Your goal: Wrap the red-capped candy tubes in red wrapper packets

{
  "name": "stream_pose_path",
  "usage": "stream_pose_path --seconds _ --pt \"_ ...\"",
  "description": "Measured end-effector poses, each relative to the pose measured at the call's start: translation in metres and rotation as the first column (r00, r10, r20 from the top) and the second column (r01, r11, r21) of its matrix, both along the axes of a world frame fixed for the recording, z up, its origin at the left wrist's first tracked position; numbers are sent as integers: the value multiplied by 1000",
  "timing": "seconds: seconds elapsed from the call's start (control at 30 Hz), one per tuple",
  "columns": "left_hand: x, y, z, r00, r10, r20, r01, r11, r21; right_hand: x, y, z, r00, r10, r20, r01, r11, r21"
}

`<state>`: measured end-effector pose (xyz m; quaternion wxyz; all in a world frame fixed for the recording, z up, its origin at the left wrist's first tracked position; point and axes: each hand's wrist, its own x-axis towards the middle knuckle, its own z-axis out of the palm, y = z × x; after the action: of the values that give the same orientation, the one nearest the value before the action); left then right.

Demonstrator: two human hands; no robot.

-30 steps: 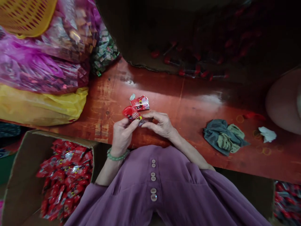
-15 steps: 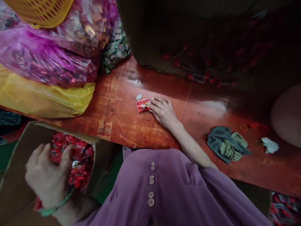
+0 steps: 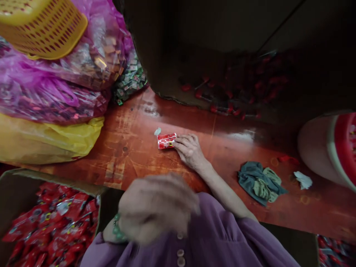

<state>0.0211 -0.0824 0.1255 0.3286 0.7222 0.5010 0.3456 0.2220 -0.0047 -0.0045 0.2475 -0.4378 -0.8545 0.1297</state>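
My right hand [image 3: 191, 151] rests on the wooden tabletop, its fingers closed on the right end of a small flat red packet [image 3: 165, 141] with a shiny clear edge. Close to my chest, my left hand [image 3: 158, 207] is smeared by motion, and whether its fingers hold anything cannot be made out. A green bead bracelet circles that wrist. Down at the left, an open cardboard box [image 3: 96, 196] contains many red wrapped packets [image 3: 55, 218]. A small pale scrap [image 3: 157, 131] lies just behind the packet in my right hand.
Pink plastic bags [image 3: 55, 100] of small packets and a yellow bag [image 3: 52, 142] crowd the left, under a yellow basket [image 3: 55, 31]. A large dark carton [image 3: 167, 83] with red items lies ahead. At right are a crumpled cloth [image 3: 260, 181], white scrap [image 3: 302, 180] and red-rimmed tub [image 3: 317, 142].
My left hand has swung from over the box of red packets, rightward to in front of my chest. My right hand stays on the packet. The view has shifted slightly.
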Motion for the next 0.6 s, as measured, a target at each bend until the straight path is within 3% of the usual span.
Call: stream_pose_path --seconds 0.07,0.13,0.27,0.37,0.5,0.53,0.6 --pt "13 36 -31 996 -48 -74 58 987 148 0 2 4 999 15 28 -15 1000 -23" --pt "21 58 -61 961 -5 -275 85 956 281 -1 3 9 997 32 72 -29 999 -36" --pt "17 69 -105 882 16 -472 187 906 380 -4 1 19 982 16 187 -11 1000 -25" --pt "11 69 -119 872 10 -490 230 875 427 0 5 30 978 44 205 -30 997 -72" --pt "12 73 -119 906 49 -420 176 859 480 16 42 52 979 191 73 -158 934 -320" --pt "14 74 -119 919 60 -390 150 860 487 20 59 57 987 150 54 -123 932 -340" --pt "17 77 -118 940 69 -333 106 870 482 24 100 65 995 -58 86 80 955 -287"
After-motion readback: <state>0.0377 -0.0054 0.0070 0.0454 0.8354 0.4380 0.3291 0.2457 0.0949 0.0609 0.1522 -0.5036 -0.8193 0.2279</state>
